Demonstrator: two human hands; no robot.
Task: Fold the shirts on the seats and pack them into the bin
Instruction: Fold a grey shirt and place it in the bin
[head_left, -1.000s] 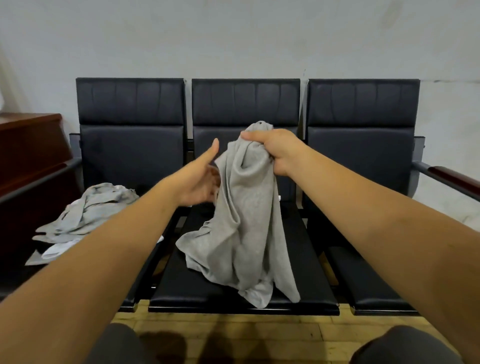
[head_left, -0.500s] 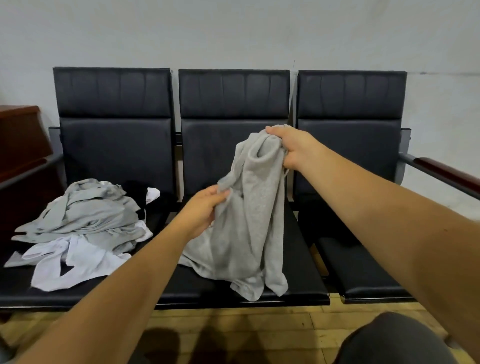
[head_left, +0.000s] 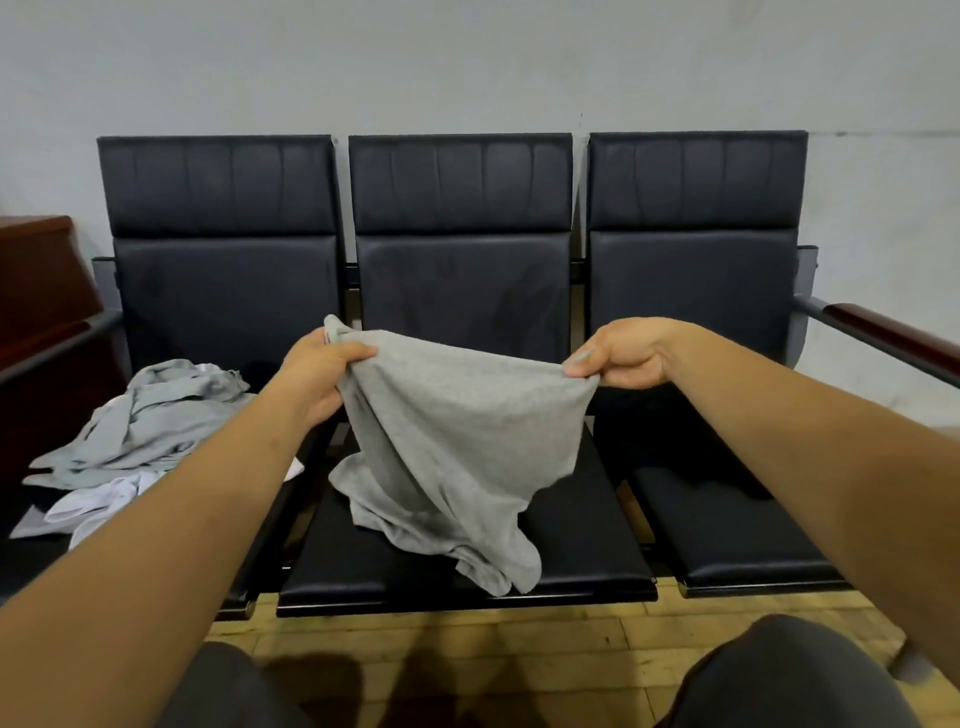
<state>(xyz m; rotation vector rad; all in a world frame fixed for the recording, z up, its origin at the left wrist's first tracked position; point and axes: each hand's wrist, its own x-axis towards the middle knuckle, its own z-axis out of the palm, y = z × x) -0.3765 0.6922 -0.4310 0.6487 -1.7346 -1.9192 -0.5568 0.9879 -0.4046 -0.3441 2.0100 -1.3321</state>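
Note:
A grey shirt (head_left: 457, 436) hangs stretched between my two hands above the middle seat (head_left: 587, 540), its lower part bunched on the cushion. My left hand (head_left: 319, 371) grips one end of its upper edge, and my right hand (head_left: 621, 353) pinches the other end. A pile of grey and white shirts (head_left: 140, 431) lies crumpled on the left seat. No bin is in view.
Three black padded seats stand in a row against a pale wall. The right seat (head_left: 727, 530) holds a dark item near its back. A wooden armrest (head_left: 893, 338) juts out at the right, dark wooden furniture (head_left: 36, 291) stands at the left. My knees show at the bottom.
My left hand rose and took hold of the shirt's upper edge. My right hand moved right and down, so the shirt went from hanging in a bunch to being spread between both hands.

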